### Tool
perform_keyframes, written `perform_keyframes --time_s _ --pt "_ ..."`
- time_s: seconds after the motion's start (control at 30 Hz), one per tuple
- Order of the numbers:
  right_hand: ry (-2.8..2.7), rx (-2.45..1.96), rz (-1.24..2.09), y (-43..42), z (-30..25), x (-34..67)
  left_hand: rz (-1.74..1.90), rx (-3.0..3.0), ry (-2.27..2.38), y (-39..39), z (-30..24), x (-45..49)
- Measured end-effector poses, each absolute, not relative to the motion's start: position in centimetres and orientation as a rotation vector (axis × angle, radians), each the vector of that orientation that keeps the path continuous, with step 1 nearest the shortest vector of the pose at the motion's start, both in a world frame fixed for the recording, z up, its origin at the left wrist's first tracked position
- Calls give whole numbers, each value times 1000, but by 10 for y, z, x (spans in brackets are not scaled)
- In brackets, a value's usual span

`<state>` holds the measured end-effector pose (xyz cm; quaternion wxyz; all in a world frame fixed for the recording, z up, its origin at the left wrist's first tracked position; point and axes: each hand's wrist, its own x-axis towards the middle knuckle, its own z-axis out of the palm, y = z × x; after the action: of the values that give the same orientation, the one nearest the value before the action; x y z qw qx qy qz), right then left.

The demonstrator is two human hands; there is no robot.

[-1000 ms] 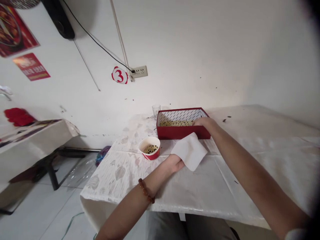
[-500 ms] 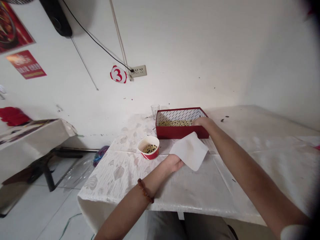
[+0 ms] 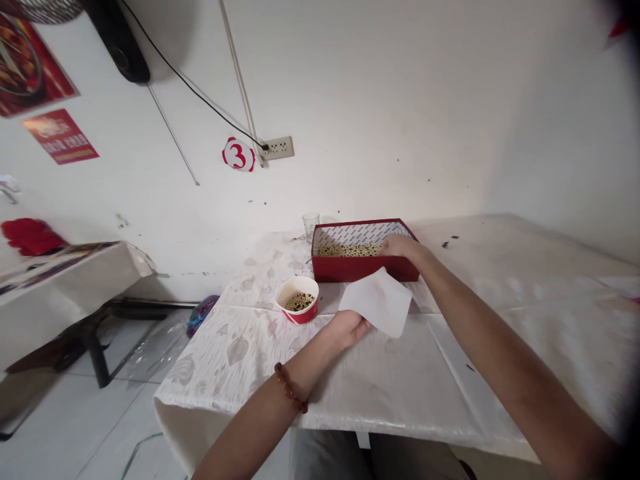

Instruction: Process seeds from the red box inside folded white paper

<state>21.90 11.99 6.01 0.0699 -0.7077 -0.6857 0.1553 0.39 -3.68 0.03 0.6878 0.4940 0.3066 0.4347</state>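
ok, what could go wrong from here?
Two spots I'd watch:
1. The left hand holds the white sheet near one edge, so the far side might sag and anything laid on it could slide off.
2. The right hand is inside the red box, wrist over the rim; a snag could shift the box and scatter the speckled grains. Its fingertips are hidden.

I saw the left forearm (image 3: pixel 263 413) slanting forward and inward, bare; left hand (image 3: pixel 350 327) half-curled in a grip, fingers partly hidden; right forearm (image 3: pixel 493 337) bare too, reaching farther out; right hand (image 3: pixel 401 246) bent inward at the wrist, knuckles up, fingertips out of sight.
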Motion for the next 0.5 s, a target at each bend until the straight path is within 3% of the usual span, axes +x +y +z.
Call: perform_keyframes --time_s 0.33,0.5 --pt "-1843 -1873 116 108 63 218 1088 682 667 -32 -3 12" --pt "-1734 -1251 46 55 55 210 1131 550 697 -34 0 13"
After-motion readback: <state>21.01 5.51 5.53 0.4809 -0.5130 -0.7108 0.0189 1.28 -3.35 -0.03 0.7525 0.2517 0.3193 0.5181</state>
